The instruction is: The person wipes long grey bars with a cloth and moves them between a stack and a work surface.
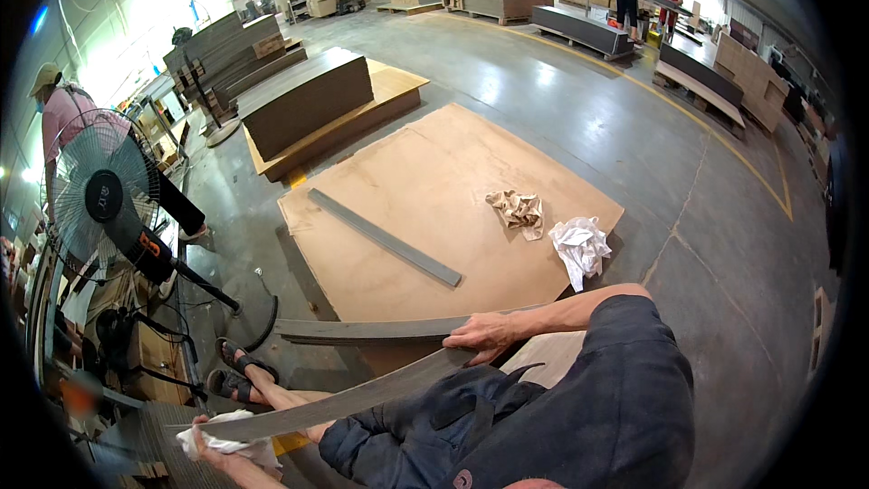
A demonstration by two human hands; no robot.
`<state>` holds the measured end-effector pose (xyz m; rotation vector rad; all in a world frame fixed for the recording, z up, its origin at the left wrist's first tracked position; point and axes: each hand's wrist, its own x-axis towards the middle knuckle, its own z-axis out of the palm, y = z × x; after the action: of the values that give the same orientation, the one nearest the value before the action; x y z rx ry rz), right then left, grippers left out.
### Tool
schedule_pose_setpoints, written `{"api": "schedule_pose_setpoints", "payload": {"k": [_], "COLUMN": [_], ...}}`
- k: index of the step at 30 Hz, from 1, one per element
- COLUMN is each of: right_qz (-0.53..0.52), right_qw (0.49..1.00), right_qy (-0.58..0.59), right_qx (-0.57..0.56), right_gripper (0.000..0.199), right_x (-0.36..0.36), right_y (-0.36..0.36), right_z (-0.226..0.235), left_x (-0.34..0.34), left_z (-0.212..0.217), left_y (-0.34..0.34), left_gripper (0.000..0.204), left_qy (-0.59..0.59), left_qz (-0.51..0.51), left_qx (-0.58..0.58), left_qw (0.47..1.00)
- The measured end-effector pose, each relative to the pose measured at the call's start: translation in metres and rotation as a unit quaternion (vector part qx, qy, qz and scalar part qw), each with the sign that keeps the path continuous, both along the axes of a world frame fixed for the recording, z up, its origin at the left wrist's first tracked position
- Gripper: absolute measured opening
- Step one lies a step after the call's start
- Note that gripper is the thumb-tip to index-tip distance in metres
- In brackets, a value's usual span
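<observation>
A long thin grey strip [344, 401] bends across my lap from lower left to centre. My right hand [484, 337] grips its right end, where a second grey strip [362, 329] runs off to the left just above it. At the lower left, my left hand [210, 446] presses a white cloth [237, 439] against the curved strip's left end. My feet in dark sandals [237, 371] rest on the floor under the strips.
A big brown board [434, 172] lies on the floor ahead with a third grey strip [385, 237], crumpled brown paper [519, 210] and a crumpled white rag [579, 246]. A standing fan [109, 199] and a person in pink [63, 113] are at left; stacked boards [308, 100] lie beyond.
</observation>
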<state>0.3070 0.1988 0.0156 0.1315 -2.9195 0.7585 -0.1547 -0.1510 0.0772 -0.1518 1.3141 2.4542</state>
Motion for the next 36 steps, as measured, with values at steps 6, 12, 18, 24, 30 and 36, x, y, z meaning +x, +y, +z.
{"api": "schedule_pose_setpoints", "payload": {"k": [6,12,18,24,30,36], "right_qz": [-0.025,-0.052,-0.050,-0.092,-0.190,-0.184], "right_qw": [0.992,0.966,0.924,0.814,0.710,0.607], "right_qy": [0.121,0.205,0.260,0.351,0.320,0.474], "right_qx": [-0.013,-0.151,-0.274,-0.454,-0.598,-0.610], "right_gripper": [0.053,0.054,0.069,0.062,0.046,0.044], "right_x": [-0.068,-0.135,-0.165,-0.193,-0.191,-0.164], "right_y": [-0.019,-0.046,-0.031,-0.012,-0.019,0.037], "right_z": [-0.007,0.003,0.074,0.134,0.088,0.126], "left_x": [0.065,0.173,0.083,0.133,0.161,0.105], "left_z": [-0.013,0.030,0.039,0.077,0.048,-0.004], "left_y": [0.092,0.181,0.175,0.190,0.192,0.121], "left_gripper": [0.018,0.045,0.029,0.018,0.019,0.023], "left_qy": [0.059,0.280,0.523,0.708,0.745,0.793], "left_qz": [-0.048,-0.064,-0.010,-0.079,-0.076,-0.019], "left_qx": [0.104,0.056,-0.165,-0.321,-0.399,-0.389], "left_qw": [0.992,0.956,0.837,0.624,0.529,0.469]}}
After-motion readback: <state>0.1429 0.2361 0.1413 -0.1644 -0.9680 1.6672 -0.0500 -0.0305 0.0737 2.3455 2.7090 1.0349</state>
